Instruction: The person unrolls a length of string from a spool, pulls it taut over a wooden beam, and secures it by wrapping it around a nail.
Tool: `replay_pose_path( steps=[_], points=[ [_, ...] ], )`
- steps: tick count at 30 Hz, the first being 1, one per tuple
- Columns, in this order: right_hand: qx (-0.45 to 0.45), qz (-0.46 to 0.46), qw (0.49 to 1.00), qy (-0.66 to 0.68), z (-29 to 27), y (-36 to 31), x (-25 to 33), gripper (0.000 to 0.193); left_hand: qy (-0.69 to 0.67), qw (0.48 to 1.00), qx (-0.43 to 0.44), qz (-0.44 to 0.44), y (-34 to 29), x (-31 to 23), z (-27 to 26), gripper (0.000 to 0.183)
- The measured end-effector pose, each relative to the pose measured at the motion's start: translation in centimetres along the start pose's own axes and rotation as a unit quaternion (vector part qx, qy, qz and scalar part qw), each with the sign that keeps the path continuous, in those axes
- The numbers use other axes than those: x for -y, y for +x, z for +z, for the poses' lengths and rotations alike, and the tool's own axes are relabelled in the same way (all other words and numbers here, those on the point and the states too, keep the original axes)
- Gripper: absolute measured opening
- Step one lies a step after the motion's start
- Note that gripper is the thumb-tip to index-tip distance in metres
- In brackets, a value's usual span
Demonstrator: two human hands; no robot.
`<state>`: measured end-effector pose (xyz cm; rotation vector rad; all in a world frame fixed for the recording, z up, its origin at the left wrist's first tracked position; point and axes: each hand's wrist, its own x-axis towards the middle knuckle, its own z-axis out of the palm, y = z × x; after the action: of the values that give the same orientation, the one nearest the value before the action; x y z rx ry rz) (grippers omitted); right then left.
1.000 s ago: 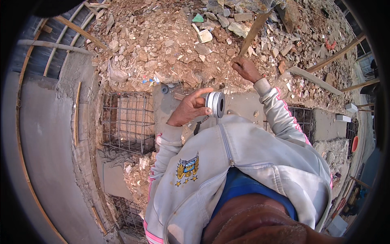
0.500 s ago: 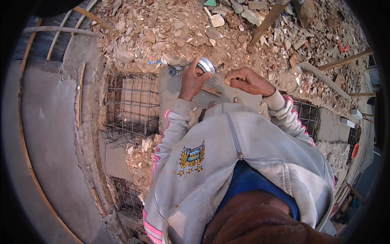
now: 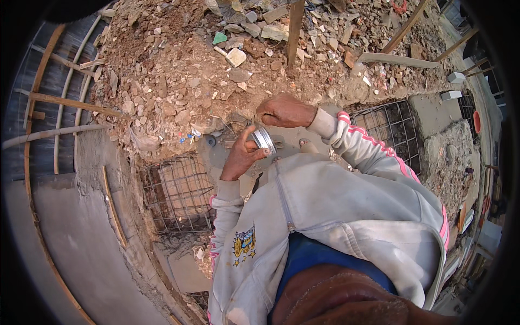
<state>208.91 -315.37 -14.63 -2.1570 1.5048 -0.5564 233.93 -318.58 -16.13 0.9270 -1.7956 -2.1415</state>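
Note:
My left hand (image 3: 238,158) is wrapped round a short, silvery round spool (image 3: 265,141) with a ridged, shiny side. Its thumb and fingers grip the spool's edges in front of my chest. Just beyond the spool and a little to the right, my right hand (image 3: 286,110) is closed with the fingers curled in, and the back of the hand hides what they pinch. No thin line can be made out clearly between the hands. A small dark ring-shaped piece (image 3: 210,140) lies on the grey ground left of my left hand.
Rubble and broken stone (image 3: 179,81) spread ahead, with a wooden post (image 3: 294,35) standing in them. Pits with rebar cages lie on the left (image 3: 179,192) and right (image 3: 387,130). Wet-looking grey concrete (image 3: 103,249) fills the left side, crossed by a long wooden strip (image 3: 40,233).
My right hand has moved up and away from me, turning knuckles outward. The left hand still holds the spool, now tilted differently. My view has turned, shifting the surroundings.

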Motion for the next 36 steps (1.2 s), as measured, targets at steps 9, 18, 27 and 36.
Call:
replay_pose_path(
  steps=[9, 18, 27, 36],
  points=[
    [0.057, 0.151, 0.888, 0.431, 4.4, -5.2, 2.4, 0.017, -0.105, 0.970, -0.176, 0.134, 0.2, 0.0, -0.8, 0.080],
    [-0.092, 0.111, 0.985, 0.095, 2.5, -3.0, -2.4, 0.019, -0.082, 0.981, 0.176, 0.001, -0.5, -0.3, 0.0, 0.086],
    [0.105, 0.166, 0.902, 0.384, 9.0, -9.4, 1.1, 0.015, -0.142, 0.977, -0.155, 0.020, 2.0, 5.3, 1.9, 0.074],
    [-0.041, 0.172, 0.979, 0.107, 6.7, -10.4, -5.9, 0.021, -0.105, 0.973, 0.142, -0.147, 2.7, 5.1, 5.3, 0.090]
  ],
)
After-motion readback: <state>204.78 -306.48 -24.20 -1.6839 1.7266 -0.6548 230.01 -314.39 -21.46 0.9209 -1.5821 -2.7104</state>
